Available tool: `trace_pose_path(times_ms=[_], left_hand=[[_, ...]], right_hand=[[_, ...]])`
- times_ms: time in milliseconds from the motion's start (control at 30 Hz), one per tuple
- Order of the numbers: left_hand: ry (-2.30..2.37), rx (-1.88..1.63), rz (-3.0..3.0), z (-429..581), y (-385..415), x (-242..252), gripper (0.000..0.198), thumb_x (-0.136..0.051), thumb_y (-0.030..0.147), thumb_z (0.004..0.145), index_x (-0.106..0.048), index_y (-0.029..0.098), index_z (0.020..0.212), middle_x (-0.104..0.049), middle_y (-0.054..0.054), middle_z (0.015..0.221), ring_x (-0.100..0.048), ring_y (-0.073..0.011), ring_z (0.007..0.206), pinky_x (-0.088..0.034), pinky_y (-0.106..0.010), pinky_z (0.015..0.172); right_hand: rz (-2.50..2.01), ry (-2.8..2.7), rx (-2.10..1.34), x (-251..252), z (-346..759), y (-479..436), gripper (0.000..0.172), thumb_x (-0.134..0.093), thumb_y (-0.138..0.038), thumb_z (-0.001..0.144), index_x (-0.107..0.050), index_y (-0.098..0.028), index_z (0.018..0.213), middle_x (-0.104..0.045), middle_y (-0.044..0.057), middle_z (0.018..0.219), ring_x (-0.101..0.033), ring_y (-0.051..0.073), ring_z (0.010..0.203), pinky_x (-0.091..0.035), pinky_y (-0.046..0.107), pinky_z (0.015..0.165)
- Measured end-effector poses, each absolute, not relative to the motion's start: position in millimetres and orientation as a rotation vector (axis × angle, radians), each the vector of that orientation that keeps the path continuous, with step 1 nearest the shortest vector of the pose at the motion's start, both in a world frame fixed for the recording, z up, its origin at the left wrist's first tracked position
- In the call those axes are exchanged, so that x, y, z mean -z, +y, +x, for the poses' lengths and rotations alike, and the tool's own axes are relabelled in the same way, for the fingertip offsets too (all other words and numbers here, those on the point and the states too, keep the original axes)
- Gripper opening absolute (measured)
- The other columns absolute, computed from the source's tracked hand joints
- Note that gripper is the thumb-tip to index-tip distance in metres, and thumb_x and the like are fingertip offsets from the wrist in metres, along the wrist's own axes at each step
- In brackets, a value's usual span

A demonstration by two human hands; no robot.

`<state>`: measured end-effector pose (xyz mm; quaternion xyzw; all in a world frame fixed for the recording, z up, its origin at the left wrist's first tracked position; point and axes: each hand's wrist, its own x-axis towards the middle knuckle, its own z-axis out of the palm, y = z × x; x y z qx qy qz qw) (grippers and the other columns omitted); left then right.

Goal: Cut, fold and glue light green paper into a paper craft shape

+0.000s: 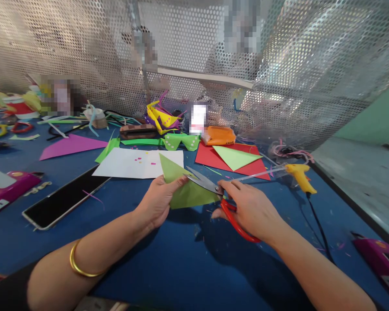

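**A:** At a blue desk [181,268] strewn with craft scraps, a person cuts paper. What is each hand doing?

**B:** The left hand [157,201] pinches a green paper triangle [188,194] at its left side. The paper is lifted just above the desk, in front of a white sheet [132,164]. The right hand [249,207] is closed through the red loops of the scissors [207,183]. The blades are parted at the triangle's upper right edge.

**A:** How would you say it's done well?

**B:** I'd hold the paper taut and flat, and turn the paper into the blades rather than twist the wrist. Long strokes from deep in the blades should leave a cleaner edge than nibbling with the tips.

**A:** Any hazard?

**B:** The left thumb lies close to the cutting line, so I'd shift that grip back. A glue gun [300,175] rests well apart to the right, clear of the work.
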<state>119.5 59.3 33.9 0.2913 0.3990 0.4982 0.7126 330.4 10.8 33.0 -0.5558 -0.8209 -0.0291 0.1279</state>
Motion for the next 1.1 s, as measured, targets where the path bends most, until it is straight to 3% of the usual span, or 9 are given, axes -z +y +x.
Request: trace_pose_path(times_ms=[667,1100], left_hand=[[0.893,-1.068,0.635,118.5,62.5,-30.9,0.030,-0.084,0.017,0.059,-0.073,0.012,0.086,-0.076,-0.010,0.080,-0.071,-0.0227,0.068,-0.059,-0.032,0.064],[0.917,-1.064,0.674,118.0,63.1,-31.3,0.030,-0.083,0.018,0.060,-0.073,0.012,0.088,-0.076,-0.011,0.083,-0.072,-0.0247,0.072,-0.059,-0.037,0.071]], right_hand=[[-1.626,-2.371,0.077,-30.6,324.7,8.5,0.053,-0.044,-0.067,0.088,-0.057,-0.018,0.102,-0.066,0.007,0.083,-0.064,0.023,0.070,-0.042,0.032,0.059],[-1.592,-2.331,0.092,-27.7,322.0,7.3,0.056,-0.040,-0.066,0.090,-0.062,-0.014,0.099,-0.068,0.010,0.079,-0.066,0.022,0.069,-0.041,0.031,0.057]])
